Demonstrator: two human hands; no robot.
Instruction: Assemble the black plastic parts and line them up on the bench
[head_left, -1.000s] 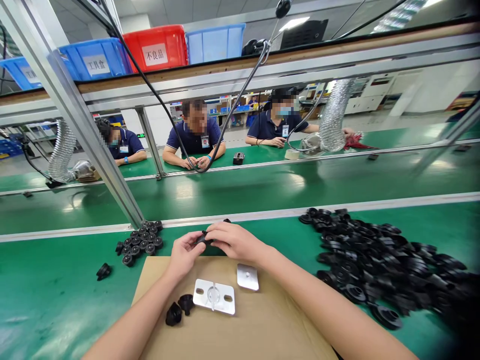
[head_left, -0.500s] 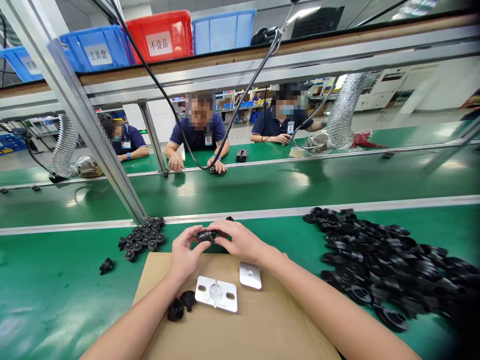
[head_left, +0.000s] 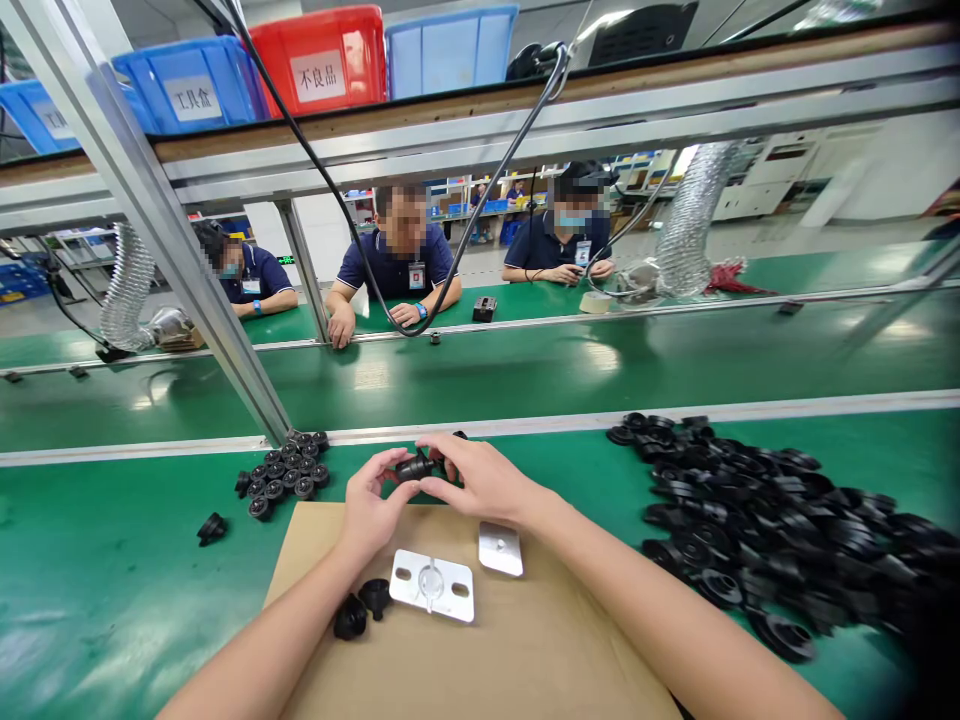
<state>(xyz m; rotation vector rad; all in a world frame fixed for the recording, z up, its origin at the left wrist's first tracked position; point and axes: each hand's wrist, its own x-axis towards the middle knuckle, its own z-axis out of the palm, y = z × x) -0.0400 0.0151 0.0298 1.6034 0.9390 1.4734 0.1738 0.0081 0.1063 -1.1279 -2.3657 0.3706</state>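
Observation:
Between both hands, above the far edge of a cardboard sheet (head_left: 480, 665), is a small black round plastic part (head_left: 414, 467). My left hand (head_left: 375, 505) pinches its left side between thumb and fingers. My right hand (head_left: 480, 478) closes on its right side, its fingers partly hiding the part. Below the hands lie a silver metal plate with two slots and a round recess (head_left: 432, 587) and a smaller square metal plate (head_left: 500, 550). Two black plastic parts (head_left: 363, 610) rest beside my left forearm.
A large heap of black plastic parts (head_left: 757, 520) covers the bench on the right. Several round black parts (head_left: 289, 470) stand grouped by the metal post (head_left: 202, 260). One loose black part (head_left: 212, 528) lies left. A black cable (head_left: 480, 200) hangs ahead; co-workers (head_left: 397, 250) sit opposite.
My right fingers have shifted slightly on the black part, showing a little more of it. Across the belt, the middle co-worker's hands have drawn back, and the right co-worker's arm has come in.

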